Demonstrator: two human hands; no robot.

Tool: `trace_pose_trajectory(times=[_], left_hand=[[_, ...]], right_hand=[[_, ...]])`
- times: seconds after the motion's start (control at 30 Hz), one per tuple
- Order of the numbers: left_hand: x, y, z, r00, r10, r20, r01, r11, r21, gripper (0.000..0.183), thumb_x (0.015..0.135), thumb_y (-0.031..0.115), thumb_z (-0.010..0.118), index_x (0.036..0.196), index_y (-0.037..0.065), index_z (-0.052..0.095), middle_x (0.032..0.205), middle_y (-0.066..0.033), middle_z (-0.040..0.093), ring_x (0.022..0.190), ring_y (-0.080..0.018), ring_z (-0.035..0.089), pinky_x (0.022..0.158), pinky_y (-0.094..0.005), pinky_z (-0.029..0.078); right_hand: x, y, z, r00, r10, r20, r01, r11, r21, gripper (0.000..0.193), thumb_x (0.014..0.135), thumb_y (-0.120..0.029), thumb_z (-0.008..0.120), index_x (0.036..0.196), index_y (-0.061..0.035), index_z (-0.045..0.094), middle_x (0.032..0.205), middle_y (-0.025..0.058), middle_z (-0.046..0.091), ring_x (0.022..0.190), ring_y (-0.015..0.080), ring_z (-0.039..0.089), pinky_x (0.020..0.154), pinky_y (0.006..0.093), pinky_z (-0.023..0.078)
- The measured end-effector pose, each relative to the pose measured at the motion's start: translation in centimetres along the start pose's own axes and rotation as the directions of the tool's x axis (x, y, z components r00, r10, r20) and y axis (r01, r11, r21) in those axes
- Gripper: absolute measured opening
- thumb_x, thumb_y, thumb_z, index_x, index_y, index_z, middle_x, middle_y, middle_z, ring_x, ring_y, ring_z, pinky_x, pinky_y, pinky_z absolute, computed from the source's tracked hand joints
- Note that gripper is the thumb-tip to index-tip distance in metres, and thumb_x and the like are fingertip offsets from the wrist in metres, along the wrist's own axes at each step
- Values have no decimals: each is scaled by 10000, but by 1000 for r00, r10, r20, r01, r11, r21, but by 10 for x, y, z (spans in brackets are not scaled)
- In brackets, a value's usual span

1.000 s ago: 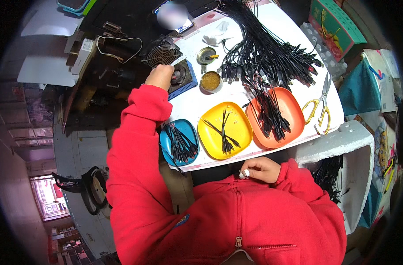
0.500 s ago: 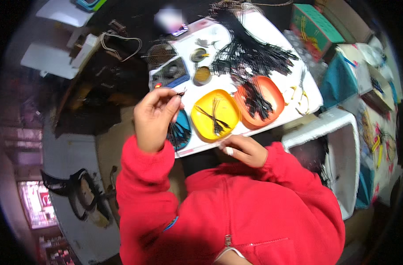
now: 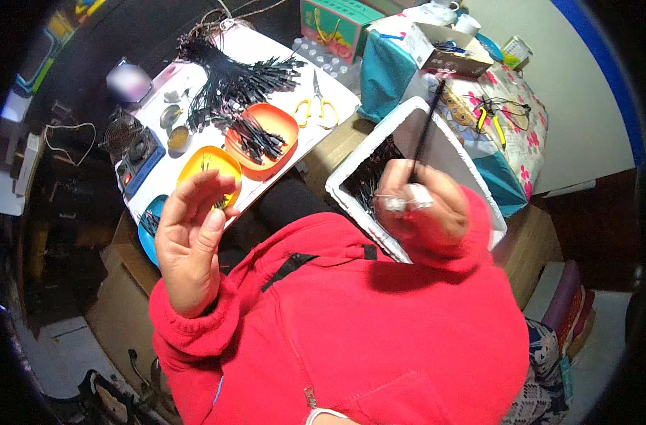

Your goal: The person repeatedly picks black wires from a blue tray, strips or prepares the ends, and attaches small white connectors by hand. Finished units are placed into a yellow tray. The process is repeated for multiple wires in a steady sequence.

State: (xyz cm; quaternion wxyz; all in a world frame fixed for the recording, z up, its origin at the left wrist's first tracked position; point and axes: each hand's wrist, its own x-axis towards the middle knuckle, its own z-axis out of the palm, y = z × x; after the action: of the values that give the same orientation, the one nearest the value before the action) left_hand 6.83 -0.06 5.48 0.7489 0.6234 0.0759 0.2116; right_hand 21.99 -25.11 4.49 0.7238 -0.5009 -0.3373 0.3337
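My left hand point(image 3: 188, 248) is raised in front of the yellow dish point(image 3: 188, 172), its fingers curved and the thumb apart, with nothing seen in it. Above the near side of the white foam box point(image 3: 385, 244) my right hand point(image 3: 436, 205) is closed around a thin black cable point(image 3: 429, 131), blurred by motion, that sticks up from the fist. White tape wraps one of its fingers. Dark wires point(image 3: 372, 166) lie inside the foam box. An orange dish point(image 3: 289, 131) holds black cable ends point(image 3: 255, 138). Part of a blue dish point(image 3: 147, 248) shows behind my left hand.
A large black wire bundle point(image 3: 241, 78) and yellow-handled scissors point(image 3: 316, 106) lie on the white table point(image 3: 330, 134). Small tins point(image 3: 178, 140) stand near a blue-grey device point(image 3: 140, 166). Right, yellow-handled pliers point(image 3: 490, 127) and an open carton point(image 3: 471, 65) rest on flowered cloth.
The view has turned right. My left hand has opened from its pinch on a small dark piece. My right hand has gone from the table edge to the foam box and grips a black cable.
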Motion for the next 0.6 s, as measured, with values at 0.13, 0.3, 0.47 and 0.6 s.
trace_pose_trajectory(times=[0.13, 0.3, 0.47, 0.6], left_hand=[[0, -10, 11, 996, -83, 40, 84, 996, -21, 308, 889, 20, 594, 1193, -16, 558, 1057, -79, 630, 905, -109, 575, 757, -222, 453], [13, -24, 48, 960, -238, 151, 257, 958, -126, 218, 888, 78, 635, 1094, 8, 629, 838, 20, 606, 690, -25, 487, 614, -163, 392], [25, -24, 62, 957, -220, 191, 259, 942, -212, 198, 887, 102, 648, 1063, 12, 645, 798, 35, 596, 667, -22, 474, 598, -163, 380], [29, -22, 63, 942, -251, 225, 299, 930, -215, 203, 886, 117, 655, 1059, 11, 648, 786, 39, 588, 674, -28, 478, 610, -165, 386]], right_hand=[[-31, -15, -28, 944, 127, 305, -242, 894, 376, 343, 941, -288, 472, 777, 14, 469, 616, 39, 445, 482, 90, 388, 423, 238, 271], [-28, 26, -29, 821, 36, 570, -428, 700, 571, 367, 946, -311, 484, 709, -34, 446, 517, -2, 398, 401, 91, 357, 393, 267, 253], [-28, 42, -28, 779, 68, 623, -485, 695, 531, 361, 959, -299, 475, 692, -56, 460, 505, -9, 410, 379, 104, 361, 383, 278, 256], [-21, 48, -25, 698, -22, 715, -543, 634, 550, 381, 978, -312, 440, 731, -23, 441, 546, 7, 378, 421, 78, 319, 388, 247, 218]])
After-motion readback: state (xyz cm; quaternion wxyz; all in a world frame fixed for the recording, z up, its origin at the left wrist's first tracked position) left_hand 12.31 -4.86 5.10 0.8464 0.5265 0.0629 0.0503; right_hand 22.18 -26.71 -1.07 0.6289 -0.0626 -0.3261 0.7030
